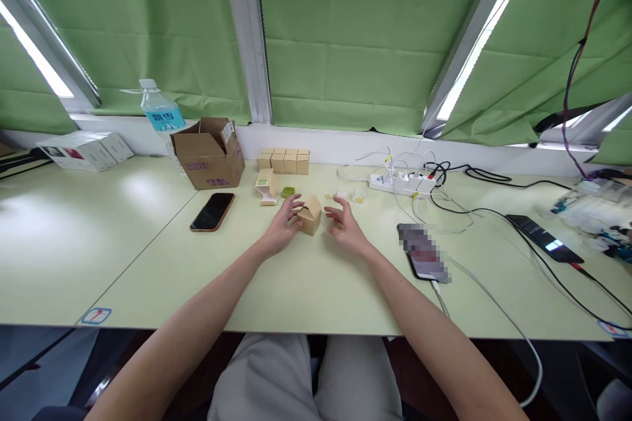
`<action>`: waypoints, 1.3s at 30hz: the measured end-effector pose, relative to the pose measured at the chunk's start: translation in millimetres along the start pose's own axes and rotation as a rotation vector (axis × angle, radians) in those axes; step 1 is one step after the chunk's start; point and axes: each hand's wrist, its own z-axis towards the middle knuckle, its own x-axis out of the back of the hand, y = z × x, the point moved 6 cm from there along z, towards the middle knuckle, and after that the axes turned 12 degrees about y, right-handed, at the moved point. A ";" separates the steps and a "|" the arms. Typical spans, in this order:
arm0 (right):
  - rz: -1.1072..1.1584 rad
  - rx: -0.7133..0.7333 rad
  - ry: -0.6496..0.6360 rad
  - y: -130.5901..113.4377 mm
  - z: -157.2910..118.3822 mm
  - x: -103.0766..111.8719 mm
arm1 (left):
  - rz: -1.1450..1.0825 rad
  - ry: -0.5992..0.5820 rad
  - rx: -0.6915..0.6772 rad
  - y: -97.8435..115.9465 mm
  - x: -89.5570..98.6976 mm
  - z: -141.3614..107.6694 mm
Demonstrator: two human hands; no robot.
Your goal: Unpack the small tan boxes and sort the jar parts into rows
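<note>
A small brown cardboard box (310, 217) stands on the pale green table between my hands, its top flaps raised. My left hand (284, 225) is at the box's left side, fingers apart, the fingertips near or touching it. Just right of the box is my right hand (344, 227), its fingers spread and curved, with a gap to the box. Behind my left hand are an opened small box (266, 187) and a green square piece (288, 192). Small clear and yellow pieces (357, 197) lie behind my right hand.
Several small closed boxes (284, 161) line the back. A large carton (210, 154), a bottle (162, 108) and a phone (212, 212) are at the left. To the right are a power strip (402, 183), cables, a charging phone (422, 253) and another phone (544, 239).
</note>
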 end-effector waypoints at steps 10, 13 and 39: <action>-0.136 0.051 -0.049 -6.1 -10.2 -10.6 | 0.196 0.075 -0.040 6.5 2.1 -7.0; -0.148 0.043 -0.016 -8.1 -10.5 -10.0 | 0.156 0.085 -0.029 12.9 0.1 -9.1; -0.192 0.041 -0.033 -10.7 -15.3 -16.6 | 0.481 0.200 -0.448 66.9 -4.4 -20.5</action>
